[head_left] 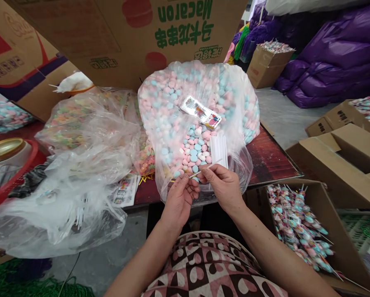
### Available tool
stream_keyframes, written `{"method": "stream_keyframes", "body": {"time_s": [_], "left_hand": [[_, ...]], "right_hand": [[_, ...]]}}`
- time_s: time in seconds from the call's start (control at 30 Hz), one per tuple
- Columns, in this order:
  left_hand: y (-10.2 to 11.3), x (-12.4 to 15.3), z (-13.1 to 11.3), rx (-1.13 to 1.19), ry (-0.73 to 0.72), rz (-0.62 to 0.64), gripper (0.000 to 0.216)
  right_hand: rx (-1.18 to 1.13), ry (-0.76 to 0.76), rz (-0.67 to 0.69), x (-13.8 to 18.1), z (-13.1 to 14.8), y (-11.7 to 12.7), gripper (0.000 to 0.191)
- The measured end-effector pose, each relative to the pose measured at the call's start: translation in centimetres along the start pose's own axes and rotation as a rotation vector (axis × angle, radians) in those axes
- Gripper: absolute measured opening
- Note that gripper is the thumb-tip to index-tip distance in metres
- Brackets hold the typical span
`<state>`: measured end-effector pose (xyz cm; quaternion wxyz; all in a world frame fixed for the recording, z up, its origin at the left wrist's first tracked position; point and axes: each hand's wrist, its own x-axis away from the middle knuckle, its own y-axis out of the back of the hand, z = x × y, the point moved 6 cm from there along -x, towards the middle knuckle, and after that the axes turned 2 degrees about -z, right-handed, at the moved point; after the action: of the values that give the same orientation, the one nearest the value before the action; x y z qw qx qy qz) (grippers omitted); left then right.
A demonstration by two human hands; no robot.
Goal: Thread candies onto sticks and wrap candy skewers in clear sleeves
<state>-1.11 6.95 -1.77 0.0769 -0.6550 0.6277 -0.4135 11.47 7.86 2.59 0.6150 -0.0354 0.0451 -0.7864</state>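
Stick [195,175] pinched in our right hand [223,183] above the candy bag [160,123]; our half-curled left hand [178,199] at its tip, hold unclear. We judge this as positioning, calling next for steadiness.

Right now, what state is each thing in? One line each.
White stick, held, slanted
Right hand, pinching the stick
Left hand, at the stick's end, grip unclear
Large clear bag, open, candies exposed
Stick bundle, laid side by side
Printed packet, lying on the bag
Skewer carton, open
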Motion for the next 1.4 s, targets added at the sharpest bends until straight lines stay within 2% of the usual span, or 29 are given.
{"method": "stream_keyframes", "body": {"time_s": [0.27,0.53,0.63,0.73,0.8,0.83,0.9,0.97,1.03,1.1,1.23,1.4], "left_hand": [[-0.2,0.3,-0.1,-0.016,-0.016,0.01,0.027],[-0.5,0.5,-0.1,-0.082,-0.053,0.029,0.026],[-0.9,1.7,-0.8,-0.258,-0.044,0.121,0.034],[-1.3,3.8,-1.1,-0.546,0.116,0.296,0.062],[-1.1,4.8,-2.1,-0.696,0.127,0.3,0.065],[-1.0,5.0,-2.9,-0.729,0.071,0.266,0.061],[-0.9,5.0,-4.6,-0.716,-0.098,0.177,0.046],[-1.1,4.8,-5.5,-0.626,-0.241,0.127,0.033],[-1.5,4.5,-5.3,-0.517,-0.273,0.149,0.028],[-1.8,4.3,-4.3,-0.42,-0.218,0.203,0.026],[-2.0,4.3,-2.8,-0.307,-0.126,0.271,0.021],[-2.0,4.1,-2.4,-0.316,-0.09,0.292,0.026]], "right_hand": [[-0.054,-0.053,-0.007,0.4,-0.7,0.0,0.021],[-0.073,-0.037,0.003,0.9,-1.1,0.2,0.021],[-0.019,0.028,0.018,1.3,0.4,0.9,0.019],[0.073,0.203,-0.014,1.6,3.5,2.8,0.018],[0.064,0.29,-0.034,1.8,5.1,4.0,0.021],[0.05,0.281,-0.014,1.8,5.5,4.3,0.022],[0.019,0.162,0.112,2.0,5.0,4.0,0.024],[0.003,-0.011,0.32,2.8,3.5,2.6,0.029],[-0.018,-0.162,0.509,4.0,1.8,1.1,0.034],[-0.07,-0.265,0.611,5.0,0.3,0.1,0.035],[-0.227,-0.401,0.628,5.6,-1.8,-0.4,0.033],[-0.333,-0.484,0.616,5.7,-3.0,-0.4,0.033]]}}
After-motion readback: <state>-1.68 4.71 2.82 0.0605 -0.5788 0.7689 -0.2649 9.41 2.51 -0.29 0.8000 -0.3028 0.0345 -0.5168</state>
